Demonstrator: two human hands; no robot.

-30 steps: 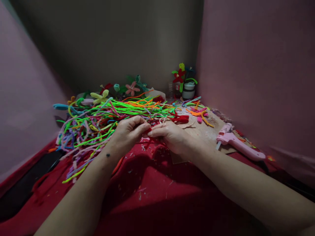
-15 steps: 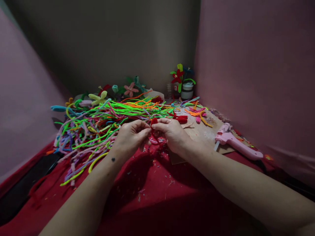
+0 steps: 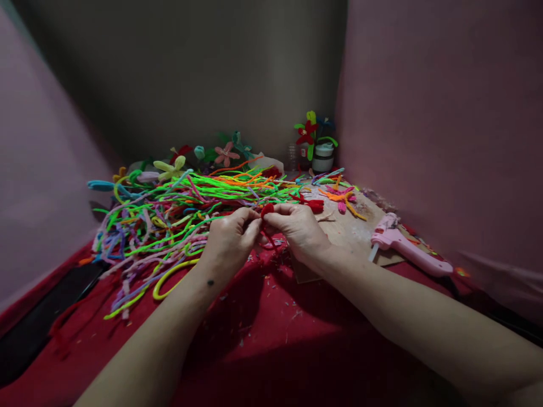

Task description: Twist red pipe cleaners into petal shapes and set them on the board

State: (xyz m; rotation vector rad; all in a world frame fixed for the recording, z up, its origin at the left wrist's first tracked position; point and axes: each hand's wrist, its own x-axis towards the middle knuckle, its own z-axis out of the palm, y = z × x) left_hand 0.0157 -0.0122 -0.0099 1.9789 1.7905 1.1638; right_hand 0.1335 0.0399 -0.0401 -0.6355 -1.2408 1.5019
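A red pipe cleaner, bent into a small loop with a tail hanging below, is held between my two hands at the middle of the view. My left hand pinches it from the left with thumb and forefinger. From the other side my right hand grips the loop, its fingertips almost touching the left ones. Where the two ends meet is hidden by the fingers. Just behind my right hand lies a red pipe-cleaner piece on the board.
A large heap of coloured pipe cleaners spreads to the left. On the right, a pink glue gun rests by a cardboard board with an orange flower. Finished flowers and a jar stand behind. Scraps dot the red cloth.
My left hand and forearm have shifted slightly right and rotated. The red loop now tilts and shows less of its length above the fingers. My right hand has hardly moved.
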